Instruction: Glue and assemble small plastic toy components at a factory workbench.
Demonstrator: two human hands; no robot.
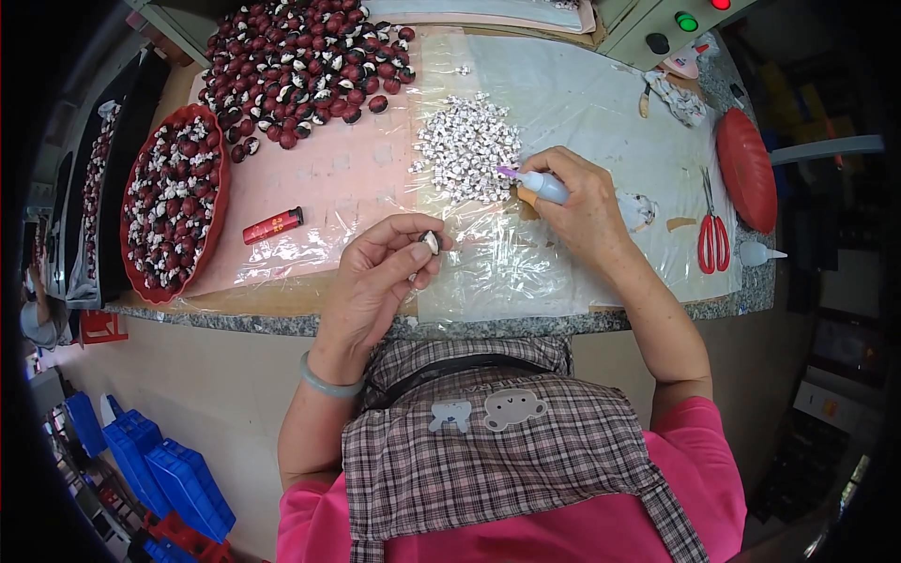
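Observation:
Near the table's front edge, my left hand (382, 272) pinches a small black-and-white piece (431, 242) between thumb and fingertips. My right hand (584, 208) is wrapped round a translucent squeeze bottle (544, 186) with a purple nozzle tip, which points left over the pile of tiny white pieces (469, 141). A tan scrap (531, 205) shows just under the bottle. Farther left lies a large heap of dark red, black and white rounded pieces (310, 75).
A red scalloped tray (223, 178) full of red and white pieces stands at left, near a red lighter (273, 225). At right are red-handled scissors (713, 239), another squeeze bottle (758, 253) and a red dish (746, 169). A machine panel (657, 33) borders the back.

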